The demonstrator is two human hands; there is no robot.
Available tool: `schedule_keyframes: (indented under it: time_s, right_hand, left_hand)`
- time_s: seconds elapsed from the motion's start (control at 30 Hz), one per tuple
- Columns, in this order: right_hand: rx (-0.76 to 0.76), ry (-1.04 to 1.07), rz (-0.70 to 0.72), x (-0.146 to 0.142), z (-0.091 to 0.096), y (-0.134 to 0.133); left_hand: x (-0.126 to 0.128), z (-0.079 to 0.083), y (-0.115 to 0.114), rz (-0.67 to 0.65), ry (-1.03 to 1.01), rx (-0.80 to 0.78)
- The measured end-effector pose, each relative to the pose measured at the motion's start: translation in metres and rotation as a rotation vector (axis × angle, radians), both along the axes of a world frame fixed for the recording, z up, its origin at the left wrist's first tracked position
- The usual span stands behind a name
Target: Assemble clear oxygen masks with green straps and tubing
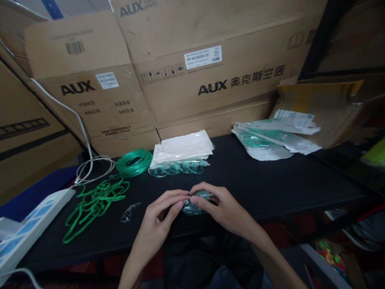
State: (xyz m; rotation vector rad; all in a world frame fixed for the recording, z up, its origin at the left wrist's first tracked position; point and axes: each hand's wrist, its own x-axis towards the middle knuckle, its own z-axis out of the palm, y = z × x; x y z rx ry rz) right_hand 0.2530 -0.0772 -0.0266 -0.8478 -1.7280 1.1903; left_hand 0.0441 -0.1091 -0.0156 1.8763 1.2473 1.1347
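A clear green oxygen mask (192, 209) lies near the front edge of the black table, partly hidden by my fingers. My right hand (225, 206) curls over it from the right, thumb and fingers closed around its raised middle and connector. From the left, my left hand (161, 214) pinches the mask's edge beside a small pale strip, with thumb and fingertips together. Behind the hands sits a row of similar masks (177, 167), next to a stack of white bags (183, 147). Left of my left hand is a small crumpled piece of clear plastic (130, 212).
On the left are green elastic straps (98, 202), a coil of green tubing (134, 162), a white cable (86, 136) and a power strip (33, 224). Packaged masks (264, 140) lie back right, by an open carton (327, 108). Large AUX cartons (168, 96) wall off the back.
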Motion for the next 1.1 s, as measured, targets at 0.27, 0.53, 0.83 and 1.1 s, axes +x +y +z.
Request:
schedule_keyframes:
  time_s: [0.27,0.53,0.83,1.1]
  right_hand:
    - [-0.002,-0.002,-0.014,-0.0003,-0.0001,-0.0002]
    - [0.006,-0.001,-0.015,0.0003,0.0008,-0.0014]
    - [0.024,-0.018,-0.025,0.0008,-0.0005,-0.0011]
    - [0.053,0.013,-0.002,0.0018,0.0013,-0.0014]
  left_hand:
    - [-0.0003,-0.0019,-0.0010,0.017,-0.060,-0.059]
    - [-0.0004,-0.0063,0.0009,0.031,-0.180,-0.129]
    - [0.0018,0.0013,-0.0015,0.038,-0.116,-0.090]
    - [0.0001,-0.0002,-0.0008,0.031,-0.100,-0.077]
